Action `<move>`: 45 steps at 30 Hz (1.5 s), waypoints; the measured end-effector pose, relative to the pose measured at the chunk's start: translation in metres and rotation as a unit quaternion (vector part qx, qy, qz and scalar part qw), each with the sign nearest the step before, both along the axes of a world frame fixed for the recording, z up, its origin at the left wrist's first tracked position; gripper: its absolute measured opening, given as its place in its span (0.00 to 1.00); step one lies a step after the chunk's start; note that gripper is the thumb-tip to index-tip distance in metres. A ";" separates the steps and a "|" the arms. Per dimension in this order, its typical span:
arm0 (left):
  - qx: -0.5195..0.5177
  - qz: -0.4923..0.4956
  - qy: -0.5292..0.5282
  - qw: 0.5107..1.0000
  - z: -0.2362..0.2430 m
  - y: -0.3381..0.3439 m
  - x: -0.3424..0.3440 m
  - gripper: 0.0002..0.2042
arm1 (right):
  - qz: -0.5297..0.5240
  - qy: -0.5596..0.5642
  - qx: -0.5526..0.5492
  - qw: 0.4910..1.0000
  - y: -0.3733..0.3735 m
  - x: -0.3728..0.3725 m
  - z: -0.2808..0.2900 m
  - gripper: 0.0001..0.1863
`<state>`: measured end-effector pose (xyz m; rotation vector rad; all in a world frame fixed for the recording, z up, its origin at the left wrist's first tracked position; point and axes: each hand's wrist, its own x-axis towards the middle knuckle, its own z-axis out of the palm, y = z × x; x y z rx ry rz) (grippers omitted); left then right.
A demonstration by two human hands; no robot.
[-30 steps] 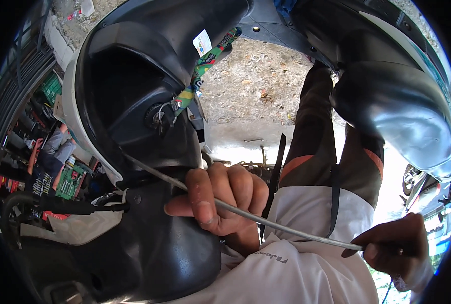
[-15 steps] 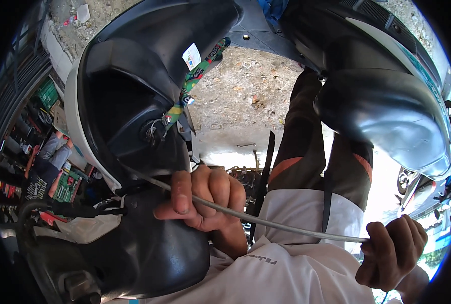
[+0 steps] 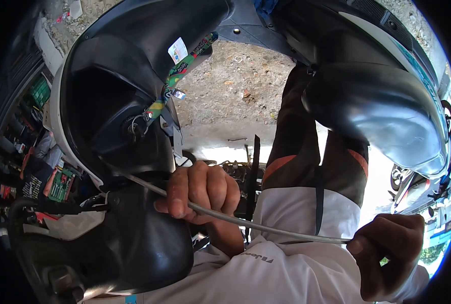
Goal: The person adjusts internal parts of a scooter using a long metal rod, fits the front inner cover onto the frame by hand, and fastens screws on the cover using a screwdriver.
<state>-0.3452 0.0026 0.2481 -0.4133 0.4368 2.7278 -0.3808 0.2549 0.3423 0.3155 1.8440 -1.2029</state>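
My left hand [image 3: 200, 191] is closed around a thin grey cable [image 3: 266, 227] just where it comes out from between the black scooter panels [image 3: 119, 116]. The cable runs rightward across my white sleeve to my right hand [image 3: 390, 253], which pinches its other end at the lower right. A coloured woven lanyard [image 3: 182, 68] with keys hangs from the scooter's front panel above my left hand.
A black rounded cover [image 3: 129, 248] sits below my left hand. The scooter's dark seat and pale body [image 3: 382, 111] curve along the upper right. Gravel ground [image 3: 235, 86] shows in the middle. Tools and coloured boxes [image 3: 48, 177] lie at the left edge.
Both hands have stayed on the cable. My right hand has drawn slightly down and right, and the view has shifted a little to the left.
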 end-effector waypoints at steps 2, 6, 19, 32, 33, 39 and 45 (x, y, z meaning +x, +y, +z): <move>-0.043 0.014 -0.022 0.999 -0.001 0.000 0.000 0.14 | -0.044 0.018 -0.016 0.999 -0.006 0.001 -0.027 0.09; -0.043 0.052 -0.127 0.990 -0.017 0.034 0.013 0.15 | -0.005 0.128 -0.035 0.991 0.016 0.006 -0.058 0.08; -0.063 0.078 -0.335 0.937 -0.089 0.051 0.033 0.12 | -0.078 -0.052 -0.019 0.995 0.054 0.108 -0.084 0.08; -0.189 -0.042 -0.298 0.935 -0.059 0.101 0.058 0.15 | -0.198 0.167 -0.032 0.965 -0.055 0.102 -0.155 0.15; -0.172 -0.028 -0.331 0.928 -0.059 0.102 0.061 0.15 | -0.202 0.172 -0.041 0.963 -0.057 0.107 -0.160 0.15; -0.021 -0.007 -0.289 0.957 -0.074 0.095 0.072 0.14 | -0.141 0.271 -0.008 0.952 -0.054 0.122 -0.171 0.13; -0.057 0.081 -0.403 0.910 -0.068 0.088 0.056 0.12 | -0.245 0.116 -0.070 0.960 -0.052 0.093 -0.144 0.06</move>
